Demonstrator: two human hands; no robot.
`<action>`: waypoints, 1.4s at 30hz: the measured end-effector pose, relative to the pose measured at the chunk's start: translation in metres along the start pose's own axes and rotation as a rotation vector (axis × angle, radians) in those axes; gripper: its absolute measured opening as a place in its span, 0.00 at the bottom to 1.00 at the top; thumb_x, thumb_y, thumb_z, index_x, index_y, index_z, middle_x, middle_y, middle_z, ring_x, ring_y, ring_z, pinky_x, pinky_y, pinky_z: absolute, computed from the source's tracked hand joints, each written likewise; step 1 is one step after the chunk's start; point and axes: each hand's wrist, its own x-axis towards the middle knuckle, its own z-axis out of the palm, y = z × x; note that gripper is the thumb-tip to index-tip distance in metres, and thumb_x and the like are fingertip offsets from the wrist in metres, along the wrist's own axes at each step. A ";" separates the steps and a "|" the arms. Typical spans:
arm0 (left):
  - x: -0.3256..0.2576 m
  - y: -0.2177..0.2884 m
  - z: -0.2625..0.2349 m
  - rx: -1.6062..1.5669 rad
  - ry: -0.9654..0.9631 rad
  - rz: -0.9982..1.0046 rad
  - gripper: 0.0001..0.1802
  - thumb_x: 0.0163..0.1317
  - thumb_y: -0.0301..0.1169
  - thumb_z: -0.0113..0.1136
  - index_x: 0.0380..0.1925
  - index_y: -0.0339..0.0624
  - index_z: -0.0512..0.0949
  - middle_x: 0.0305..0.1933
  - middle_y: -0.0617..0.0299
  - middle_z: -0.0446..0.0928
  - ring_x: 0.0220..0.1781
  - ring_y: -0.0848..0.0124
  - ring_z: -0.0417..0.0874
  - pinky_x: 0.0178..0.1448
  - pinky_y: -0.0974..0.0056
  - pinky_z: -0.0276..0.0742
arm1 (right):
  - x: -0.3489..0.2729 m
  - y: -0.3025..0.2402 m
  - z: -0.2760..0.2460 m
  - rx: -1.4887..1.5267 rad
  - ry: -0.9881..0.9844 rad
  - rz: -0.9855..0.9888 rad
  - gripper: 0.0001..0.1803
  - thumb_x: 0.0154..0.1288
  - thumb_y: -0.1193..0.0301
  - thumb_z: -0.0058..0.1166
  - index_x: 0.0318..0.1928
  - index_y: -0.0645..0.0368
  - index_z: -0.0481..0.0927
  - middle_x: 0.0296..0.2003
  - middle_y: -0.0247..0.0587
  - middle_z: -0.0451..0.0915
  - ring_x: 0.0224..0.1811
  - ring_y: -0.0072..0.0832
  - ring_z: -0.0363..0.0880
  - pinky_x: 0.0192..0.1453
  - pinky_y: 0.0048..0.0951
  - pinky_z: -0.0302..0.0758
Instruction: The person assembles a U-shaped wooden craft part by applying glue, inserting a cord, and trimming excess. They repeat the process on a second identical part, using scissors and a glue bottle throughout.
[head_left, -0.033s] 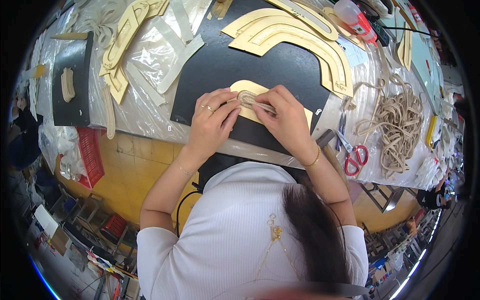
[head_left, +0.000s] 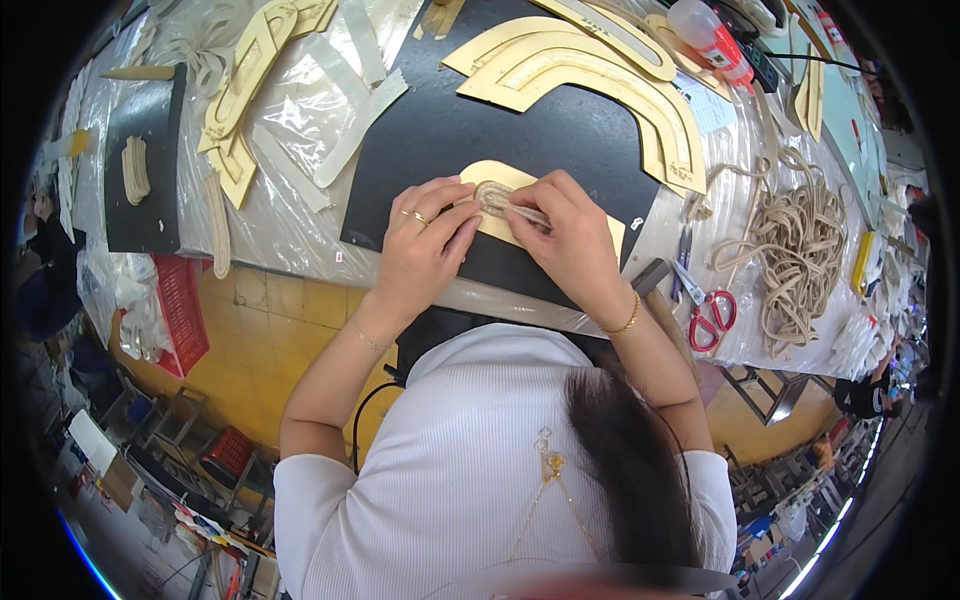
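The right hand pinches a folded beige cord on a cream template board. The left hand touches the cord's looped end; whether it grips is unclear.

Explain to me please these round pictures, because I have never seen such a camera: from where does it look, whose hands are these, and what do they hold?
There is no machine here, only a person working with two bare hands. A wide fisheye camera worn on the head looks down, so straight edges bend near the rim; picture left is the person's left. The right hand pinches a looped beige cord over a pale yellow board. The left hand is at the loop's end; how firmly it grips is unclear. Beneath is a black mat on a plastic-covered table. Around lie curved yellow pieces, red-handled scissors and a tangle of cord.
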 end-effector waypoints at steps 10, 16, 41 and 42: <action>0.008 0.003 0.005 -0.060 0.020 -0.077 0.14 0.53 0.23 0.72 0.42 0.38 0.84 0.45 0.58 0.80 0.50 0.58 0.80 0.56 0.56 0.75 | -0.002 0.001 0.011 -0.115 0.042 -0.020 0.08 0.58 0.76 0.67 0.37 0.60 0.81 0.34 0.41 0.78 0.30 0.39 0.81 0.32 0.34 0.79; 0.016 0.007 0.002 -0.032 -0.048 -0.133 0.14 0.54 0.23 0.71 0.43 0.39 0.84 0.45 0.57 0.78 0.49 0.57 0.77 0.55 0.56 0.74 | -0.002 -0.002 0.003 -0.049 0.044 0.007 0.08 0.59 0.76 0.67 0.38 0.60 0.81 0.34 0.41 0.78 0.31 0.38 0.82 0.34 0.34 0.80; 0.002 -0.003 -0.001 0.078 -0.017 0.105 0.13 0.53 0.23 0.72 0.40 0.40 0.85 0.50 0.59 0.81 0.57 0.59 0.82 0.60 0.54 0.76 | -0.005 0.001 0.008 -0.140 0.042 -0.083 0.08 0.61 0.74 0.65 0.41 0.56 0.87 0.34 0.37 0.78 0.30 0.36 0.81 0.35 0.33 0.79; 0.003 -0.002 -0.001 0.069 -0.017 0.100 0.14 0.53 0.23 0.72 0.41 0.40 0.85 0.50 0.59 0.81 0.58 0.59 0.82 0.60 0.54 0.76 | -0.004 0.000 0.008 -0.141 0.046 -0.079 0.08 0.60 0.74 0.66 0.42 0.56 0.87 0.34 0.37 0.78 0.30 0.35 0.81 0.35 0.32 0.79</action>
